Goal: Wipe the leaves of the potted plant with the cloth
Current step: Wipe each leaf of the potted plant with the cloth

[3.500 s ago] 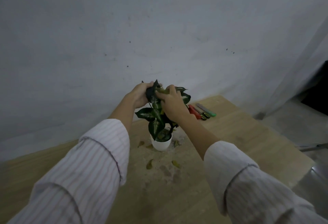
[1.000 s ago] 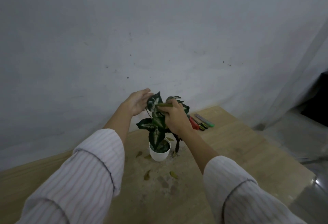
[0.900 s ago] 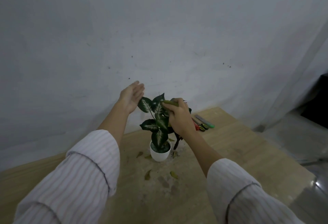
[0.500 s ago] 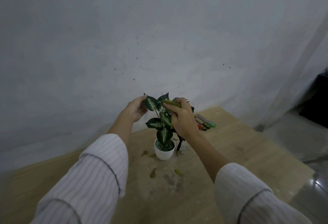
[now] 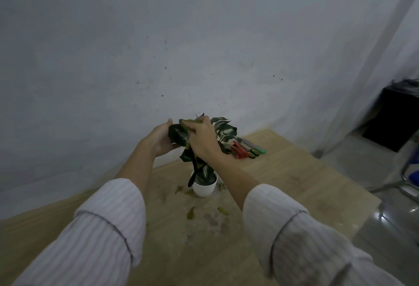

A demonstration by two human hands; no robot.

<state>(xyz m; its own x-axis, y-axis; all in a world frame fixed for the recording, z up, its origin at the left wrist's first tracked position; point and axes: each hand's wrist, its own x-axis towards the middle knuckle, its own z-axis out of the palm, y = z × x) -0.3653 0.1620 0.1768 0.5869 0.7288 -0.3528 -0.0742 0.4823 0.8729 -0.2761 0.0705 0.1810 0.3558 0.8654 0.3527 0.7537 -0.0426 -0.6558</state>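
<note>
sleeves: my two white striped shirt sleeves (image 5: 106,222) fill the bottom of my view, both rolled back at the forearm.
table: light wooden table (image 5: 283,195) runs from under my arms to the wall; a pale dusty smear lies in front of the pot.
fallen leaves: a few small yellow-brown dry leaves (image 5: 191,212) lie on the table just in front of and beside the pot.
pot: small round white pot (image 5: 204,189) stands upright on the table, between my forearms and beyond them.
plant: dark green potted plant with pale-veined leaves (image 5: 225,130) rises from that pot; one broad leaf (image 5: 179,136) sits between my hands.
left hand: my left hand (image 5: 159,139) cups that broad leaf from behind and below, fingers curved round its edge, supporting it.
right hand: my right hand (image 5: 203,138) grasps the olive-green cloth (image 5: 189,122), fingers bent over it and pressing it on the top of the same leaf; a dark strip of cloth hangs down below my hand toward the pot.
tools: beyond the plant, to the right, red-handled cutters (image 5: 238,150) and a grey and green utility knife (image 5: 254,147) lie side by side on the table near the wall.
wall: plain grey-white wall (image 5: 181,47) with small dark specks stands behind it all.
far right: a black box-like object (image 5: 394,120) on the floor; what it is i cannot tell.
</note>
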